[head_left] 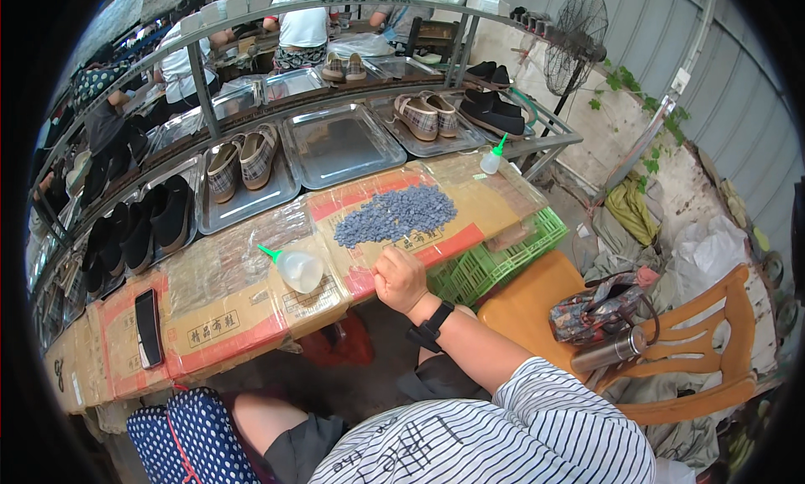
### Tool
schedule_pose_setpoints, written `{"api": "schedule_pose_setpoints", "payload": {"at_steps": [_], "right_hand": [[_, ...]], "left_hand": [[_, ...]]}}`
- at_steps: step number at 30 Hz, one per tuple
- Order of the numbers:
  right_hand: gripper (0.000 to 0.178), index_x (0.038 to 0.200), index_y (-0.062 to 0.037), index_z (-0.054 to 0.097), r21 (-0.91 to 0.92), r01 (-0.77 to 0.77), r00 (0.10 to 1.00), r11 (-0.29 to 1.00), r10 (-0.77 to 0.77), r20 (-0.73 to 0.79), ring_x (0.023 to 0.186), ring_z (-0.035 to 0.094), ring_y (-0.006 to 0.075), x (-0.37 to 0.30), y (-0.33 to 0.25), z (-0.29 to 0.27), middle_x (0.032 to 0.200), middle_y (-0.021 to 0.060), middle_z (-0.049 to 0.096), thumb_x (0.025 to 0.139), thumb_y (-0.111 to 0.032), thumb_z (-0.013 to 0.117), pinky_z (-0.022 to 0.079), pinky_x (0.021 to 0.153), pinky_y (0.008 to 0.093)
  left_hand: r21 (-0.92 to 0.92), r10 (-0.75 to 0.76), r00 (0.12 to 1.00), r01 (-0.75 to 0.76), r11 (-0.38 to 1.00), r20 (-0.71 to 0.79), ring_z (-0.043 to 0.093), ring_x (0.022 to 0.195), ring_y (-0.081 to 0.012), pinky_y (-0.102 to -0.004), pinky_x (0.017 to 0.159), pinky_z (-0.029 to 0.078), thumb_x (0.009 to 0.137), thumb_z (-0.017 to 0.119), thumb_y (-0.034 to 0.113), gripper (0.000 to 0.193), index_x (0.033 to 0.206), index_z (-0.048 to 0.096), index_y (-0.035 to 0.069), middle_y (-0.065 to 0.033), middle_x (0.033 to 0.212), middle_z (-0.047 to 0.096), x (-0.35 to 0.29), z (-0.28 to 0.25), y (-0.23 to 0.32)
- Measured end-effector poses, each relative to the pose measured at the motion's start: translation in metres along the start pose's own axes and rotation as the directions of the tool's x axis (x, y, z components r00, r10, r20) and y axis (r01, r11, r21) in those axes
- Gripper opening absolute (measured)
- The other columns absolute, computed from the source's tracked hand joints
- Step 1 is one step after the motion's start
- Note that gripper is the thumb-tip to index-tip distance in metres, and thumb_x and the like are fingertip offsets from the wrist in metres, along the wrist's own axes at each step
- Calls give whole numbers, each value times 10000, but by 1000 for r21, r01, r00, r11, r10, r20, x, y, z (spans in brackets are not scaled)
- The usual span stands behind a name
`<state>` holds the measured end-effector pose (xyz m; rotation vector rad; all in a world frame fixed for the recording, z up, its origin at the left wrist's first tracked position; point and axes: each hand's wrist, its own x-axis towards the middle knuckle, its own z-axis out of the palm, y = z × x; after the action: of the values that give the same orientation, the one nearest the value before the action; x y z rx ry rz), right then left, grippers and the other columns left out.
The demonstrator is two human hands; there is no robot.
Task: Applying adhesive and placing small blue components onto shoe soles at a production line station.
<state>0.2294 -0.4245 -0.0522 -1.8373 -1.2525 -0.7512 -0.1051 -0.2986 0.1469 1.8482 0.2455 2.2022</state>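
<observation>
My right hand (pixel 401 280), with a black watch on its wrist, is closed in a fist at the front edge of a cardboard-covered bench (pixel 214 326). Whatever its fingers hold, if anything, is hidden. Just beyond the fist lies a heap of small blue-grey pieces (pixel 396 215), too small to name. To the left of the hand, a squeeze bottle (pixel 300 271) with a green nozzle lies tilted on the cardboard. A second green-tipped squeeze bottle (pixel 490 161) stands at the far right. My left hand is not in view.
Metal trays (pixel 344 147) on a rack behind the bench carry plaid shoes (pixel 241 163) and black shoes (pixel 170 215). A phone (pixel 148 329) lies at left. Right are a green crate (pixel 470 270) and a wooden chair (pixel 738 333) with a bag (pixel 599 308) and steel flask (pixel 610 350).
</observation>
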Motion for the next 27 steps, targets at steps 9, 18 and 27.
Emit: {"api": "schedule_pose_setpoints", "payload": {"at_steps": [9, 18, 27], "right_hand": [[140, 758, -87, 518, -6, -9, 999, 1000, 9, 32, 734, 563, 314, 0, 1, -3, 786, 95, 509, 689, -11, 613, 469, 637, 423], [140, 749, -86, 518, -2, 3, 1000, 1000, -3, 16, 723, 561, 314, -4, 1, -4, 770, 98, 505, 683, -12, 617, 464, 626, 424], [130, 745, -88, 529, -9, 4, 1000, 1000, -4, 8, 732, 565, 316, 1, 5, -6, 775, 91, 516, 688, -11, 618, 470, 634, 424]], "left_hand": [[30, -118, 989, 116, 993, 87, 473, 1273, -271, -416, 1113, 352, 996, 468, 243, 454, 1335, 493, -59, -177, 1384, 506, 5, -4, -7], [47, -212, 968, 207, 977, 137, 488, 1252, -261, -399, 1102, 370, 995, 462, 222, 435, 1318, 505, -66, -181, 1366, 514, 14, -4, -13], [138, -283, 935, 257, 956, 216, 503, 1232, -250, -382, 1091, 389, 994, 456, 201, 417, 1301, 517, -73, -185, 1348, 523, 41, -17, -14]]}}
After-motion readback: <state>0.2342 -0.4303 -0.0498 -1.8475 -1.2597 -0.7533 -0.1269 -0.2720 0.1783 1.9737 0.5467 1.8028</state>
